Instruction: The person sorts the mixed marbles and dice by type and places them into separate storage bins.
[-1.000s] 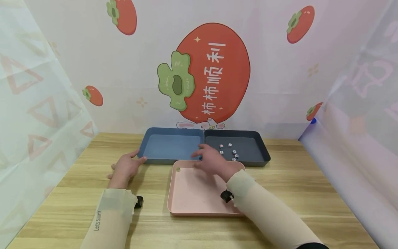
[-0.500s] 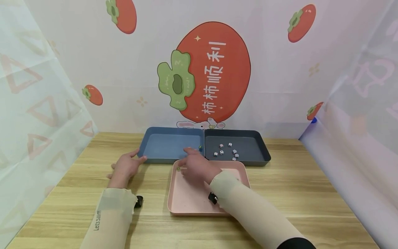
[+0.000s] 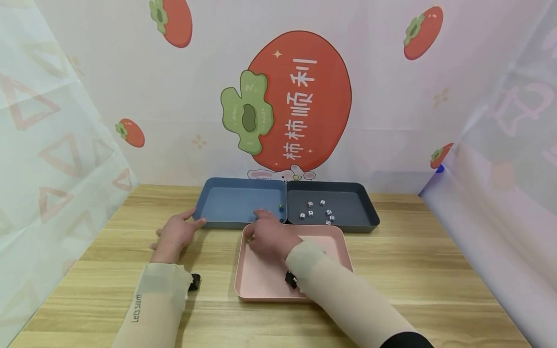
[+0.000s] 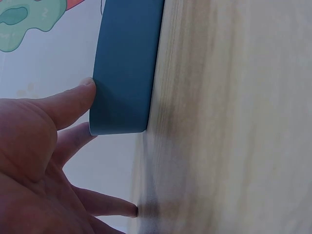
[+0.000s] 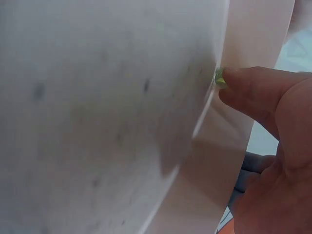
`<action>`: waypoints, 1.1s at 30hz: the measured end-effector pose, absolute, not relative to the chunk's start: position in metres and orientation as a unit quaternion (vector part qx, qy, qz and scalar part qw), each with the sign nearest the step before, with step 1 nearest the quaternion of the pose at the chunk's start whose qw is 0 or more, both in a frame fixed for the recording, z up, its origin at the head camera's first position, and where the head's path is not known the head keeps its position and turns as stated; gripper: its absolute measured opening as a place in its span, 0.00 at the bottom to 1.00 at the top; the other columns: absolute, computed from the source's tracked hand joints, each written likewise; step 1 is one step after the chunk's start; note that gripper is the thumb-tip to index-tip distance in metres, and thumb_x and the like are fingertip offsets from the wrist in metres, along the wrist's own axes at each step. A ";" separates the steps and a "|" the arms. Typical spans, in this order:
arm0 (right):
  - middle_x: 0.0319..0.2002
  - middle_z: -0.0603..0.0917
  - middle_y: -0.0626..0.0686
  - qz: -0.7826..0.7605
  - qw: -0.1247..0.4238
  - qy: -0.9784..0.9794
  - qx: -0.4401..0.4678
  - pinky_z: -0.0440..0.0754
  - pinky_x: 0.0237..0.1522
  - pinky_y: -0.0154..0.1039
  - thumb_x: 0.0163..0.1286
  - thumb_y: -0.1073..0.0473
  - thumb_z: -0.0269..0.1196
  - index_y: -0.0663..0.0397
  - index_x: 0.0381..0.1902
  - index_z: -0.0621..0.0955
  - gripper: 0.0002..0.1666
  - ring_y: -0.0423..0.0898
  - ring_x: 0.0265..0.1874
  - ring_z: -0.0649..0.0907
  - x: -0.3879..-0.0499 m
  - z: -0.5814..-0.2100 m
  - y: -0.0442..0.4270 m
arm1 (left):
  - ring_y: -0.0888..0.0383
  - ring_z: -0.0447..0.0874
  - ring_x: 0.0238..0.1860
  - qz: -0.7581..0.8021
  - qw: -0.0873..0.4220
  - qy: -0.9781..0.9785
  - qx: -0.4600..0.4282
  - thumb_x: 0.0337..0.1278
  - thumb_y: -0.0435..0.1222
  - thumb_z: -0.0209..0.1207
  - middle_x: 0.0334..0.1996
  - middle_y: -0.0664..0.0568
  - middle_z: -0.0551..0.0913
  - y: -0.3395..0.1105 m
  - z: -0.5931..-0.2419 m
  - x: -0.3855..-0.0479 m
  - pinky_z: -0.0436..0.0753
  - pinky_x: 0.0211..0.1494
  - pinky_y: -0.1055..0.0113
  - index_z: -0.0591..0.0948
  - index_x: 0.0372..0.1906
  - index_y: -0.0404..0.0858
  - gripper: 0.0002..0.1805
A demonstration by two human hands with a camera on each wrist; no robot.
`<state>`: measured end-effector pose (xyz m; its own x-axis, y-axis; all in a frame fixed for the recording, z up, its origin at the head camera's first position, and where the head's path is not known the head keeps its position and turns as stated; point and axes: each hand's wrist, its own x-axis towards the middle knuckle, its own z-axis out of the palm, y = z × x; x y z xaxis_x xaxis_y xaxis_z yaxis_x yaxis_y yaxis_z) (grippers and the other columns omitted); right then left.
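In the head view my right hand (image 3: 271,237) reaches into the far left corner of the pink tray (image 3: 256,285). Its thumb and a finger pinch a small glass marble (image 5: 220,77), clear with yellow-green, against the tray's edge in the right wrist view. My left hand (image 3: 177,231) lies at the near left corner of the blue tray (image 3: 239,225). Thumb and index finger touch that corner from two sides, while the other fingers extend away, seen in the left wrist view. A few dark marbles (image 3: 281,209) lie at the blue tray's right end.
A dark grey tray (image 3: 352,205) with several white dice (image 3: 311,213) stands right of the blue tray, side by side. The pink tray sits in front of both on the wooden table (image 3: 413,270). Behind rises a printed backdrop (image 3: 378,96).
My right hand has moved left from above the blue tray's right end to the pink tray's far left corner and closed on the marble there. My left hand has stayed put.
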<state>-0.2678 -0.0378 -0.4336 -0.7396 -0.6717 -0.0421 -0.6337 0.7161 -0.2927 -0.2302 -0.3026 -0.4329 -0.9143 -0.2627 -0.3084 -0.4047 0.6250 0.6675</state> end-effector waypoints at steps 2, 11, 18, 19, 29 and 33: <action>0.72 0.68 0.56 -0.127 0.070 0.924 -0.353 0.48 0.75 0.50 0.67 0.58 0.65 0.36 0.43 0.89 0.11 0.55 0.76 0.52 -0.266 -0.434 -0.041 | 0.15 0.15 0.63 0.391 0.093 0.897 -0.185 0.67 0.62 0.53 0.76 0.32 0.47 -0.303 -0.434 -0.231 0.26 0.50 0.15 0.54 0.80 0.54 0.42; 0.65 0.76 0.51 -0.062 0.040 0.930 -0.361 0.50 0.75 0.46 0.69 0.57 0.64 0.40 0.38 0.89 0.07 0.53 0.75 0.57 -0.262 -0.437 -0.050 | 0.15 0.16 0.62 0.387 0.098 0.898 -0.185 0.68 0.61 0.53 0.76 0.31 0.46 -0.303 -0.433 -0.232 0.26 0.50 0.15 0.52 0.80 0.55 0.42; 0.58 0.82 0.44 -0.069 0.052 0.928 -0.363 0.48 0.75 0.45 0.69 0.56 0.66 0.39 0.38 0.89 0.07 0.52 0.76 0.56 -0.262 -0.437 -0.052 | 0.14 0.16 0.62 0.390 0.098 0.897 -0.184 0.69 0.61 0.52 0.76 0.31 0.47 -0.304 -0.432 -0.231 0.26 0.49 0.15 0.52 0.80 0.55 0.42; 0.56 0.83 0.43 -0.075 0.056 0.926 -0.366 0.48 0.75 0.45 0.69 0.57 0.65 0.39 0.38 0.89 0.07 0.51 0.76 0.56 -0.262 -0.436 -0.052 | 0.14 0.15 0.62 0.390 0.098 0.897 -0.184 0.69 0.61 0.52 0.76 0.31 0.47 -0.304 -0.432 -0.231 0.26 0.49 0.15 0.52 0.80 0.55 0.42; 0.71 0.70 0.54 -0.261 0.126 0.899 -0.330 0.71 0.65 0.48 0.71 0.54 0.65 0.46 0.42 0.89 0.08 0.52 0.72 0.63 -0.283 -0.399 -0.020 | 0.13 0.16 0.61 0.393 0.092 0.897 -0.180 0.69 0.60 0.53 0.76 0.32 0.49 -0.303 -0.433 -0.230 0.25 0.48 0.15 0.53 0.80 0.54 0.42; 0.74 0.65 0.54 -0.332 0.071 0.908 -0.247 0.69 0.66 0.52 0.72 0.53 0.64 0.46 0.44 0.88 0.09 0.54 0.73 0.61 -0.295 -0.385 -0.002 | 0.14 0.15 0.61 0.394 0.093 0.896 -0.181 0.68 0.61 0.53 0.76 0.31 0.48 -0.303 -0.433 -0.230 0.26 0.49 0.15 0.53 0.80 0.54 0.42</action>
